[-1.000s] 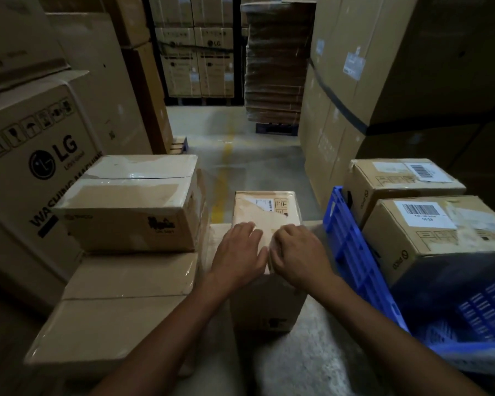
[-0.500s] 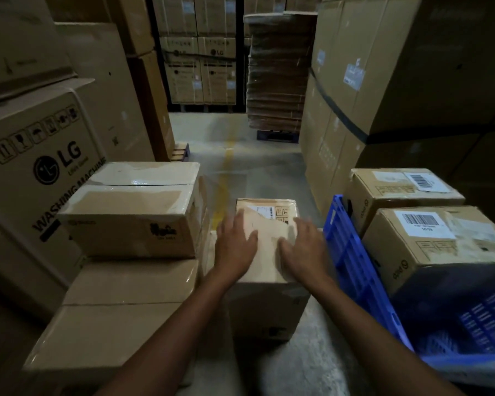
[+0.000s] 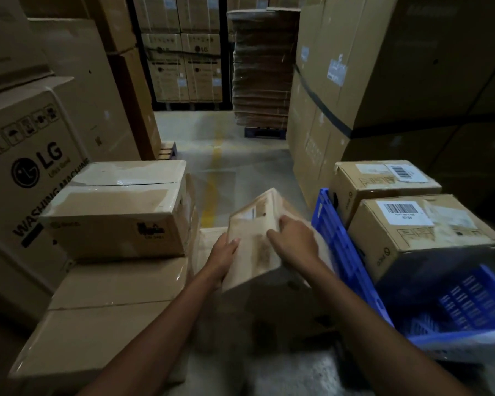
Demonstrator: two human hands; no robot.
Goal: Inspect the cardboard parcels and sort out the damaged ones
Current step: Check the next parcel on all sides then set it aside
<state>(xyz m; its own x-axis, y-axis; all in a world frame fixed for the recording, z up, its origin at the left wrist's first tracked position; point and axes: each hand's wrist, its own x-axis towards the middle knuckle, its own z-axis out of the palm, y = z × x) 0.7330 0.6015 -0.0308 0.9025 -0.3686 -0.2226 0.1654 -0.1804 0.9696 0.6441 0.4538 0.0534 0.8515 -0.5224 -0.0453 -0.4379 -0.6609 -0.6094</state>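
Note:
A small cardboard parcel (image 3: 255,235) with a label near its far end is tilted up on edge in the middle of the view, its stained top face turned to the left. My left hand (image 3: 222,257) grips its left lower side. My right hand (image 3: 296,242) lies over its upper right edge. Both hands hold it. To the left, a taped parcel (image 3: 117,212) sits on a stack of flatter parcels (image 3: 106,307). On the right, two barcode-labelled parcels (image 3: 420,227) (image 3: 380,181) rest in and behind a blue crate (image 3: 346,252).
A large LG washing-machine carton (image 3: 32,172) stands at the left. Tall cartons (image 3: 369,81) wall the right side. A pallet of flattened cardboard (image 3: 262,70) stands at the far end of the concrete aisle (image 3: 226,167), which has a yellow line.
The small parcel lay flat with both hands on its top. It is now tipped up on edge, my left hand down its side and my right hand over the top edge.

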